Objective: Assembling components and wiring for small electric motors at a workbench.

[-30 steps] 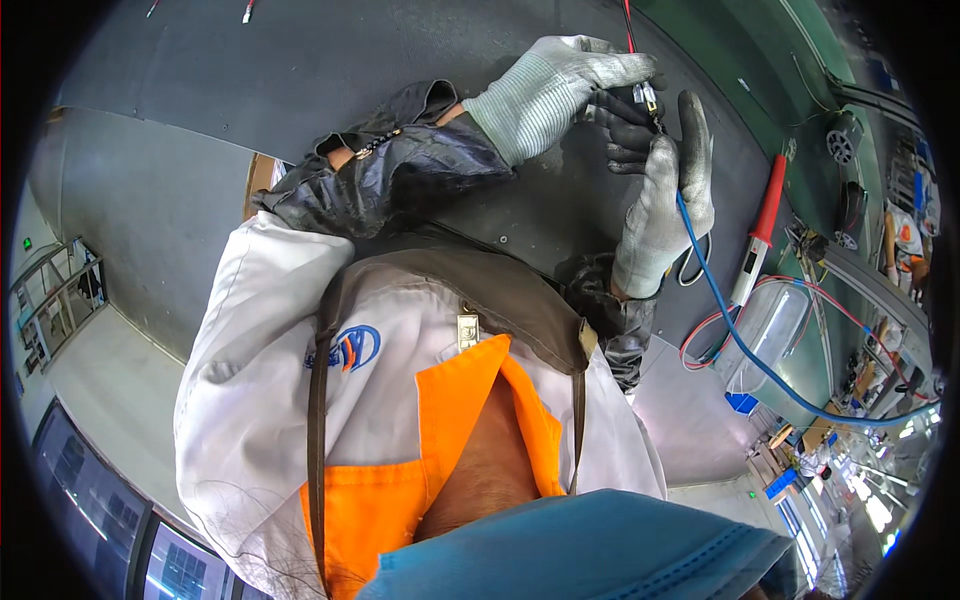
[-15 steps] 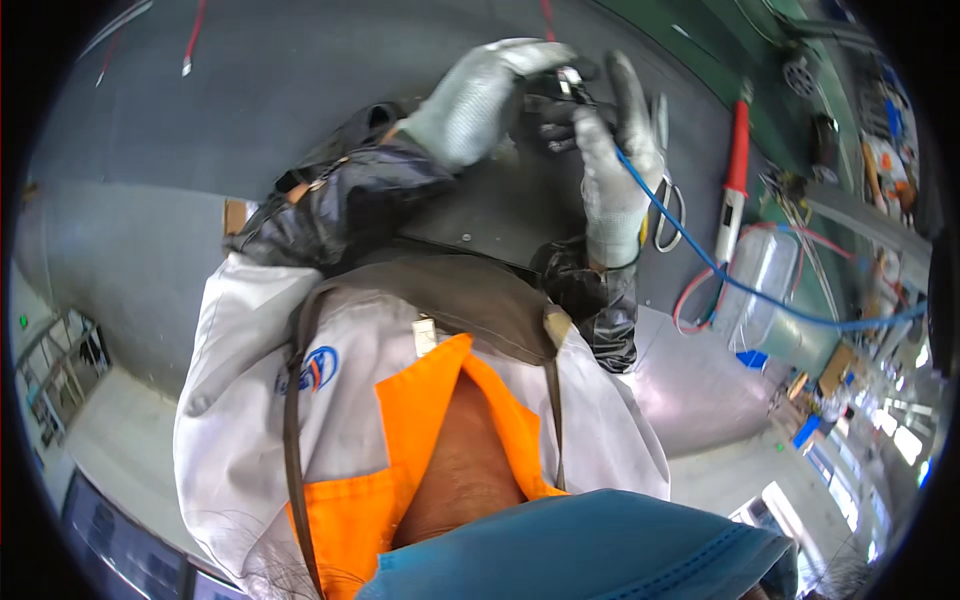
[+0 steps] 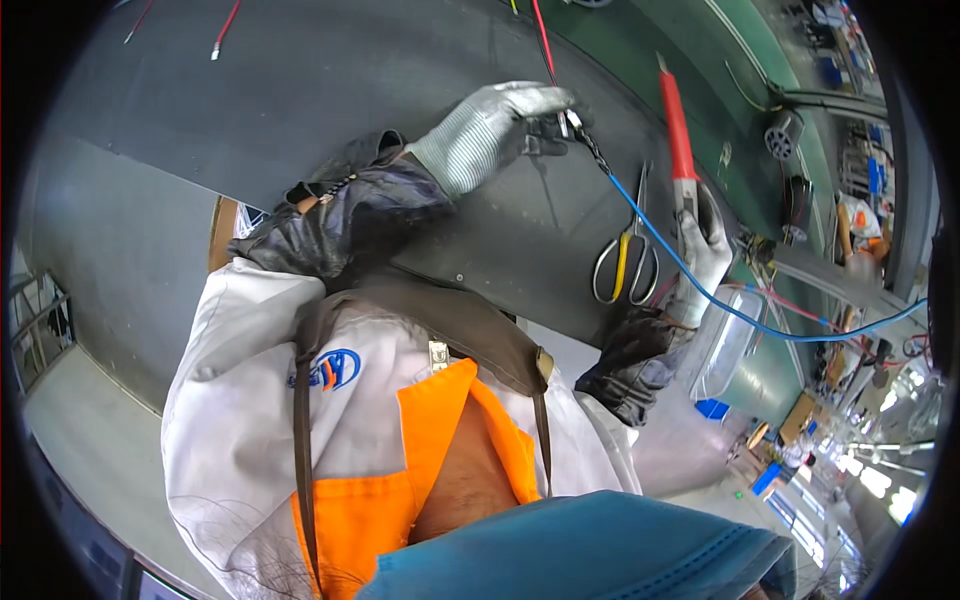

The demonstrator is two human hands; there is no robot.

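Note:
My left hand, in a pale knit glove with dark fingertips, pinches a small metal wire terminal over the dark work surface. From that joint a blue wire with a black twisted stretch curves away to the right. A red wire runs from the same spot toward the far edge. My right hand, gloved too, is closed around the silver lower end of a long red tool with a thin tip; its exact kind is unclear. Scissors with a yellow-marked handle lie between my hands.
Two red wires with metal ends lie at the far left of the dark table. To the right are a clear plastic container, dark cylindrical parts and a grey metal rail.
My right hand has left the wire joint, moved right and taken hold of the red tool. The left hand keeps its pinch on the terminal. The whole view has shifted.

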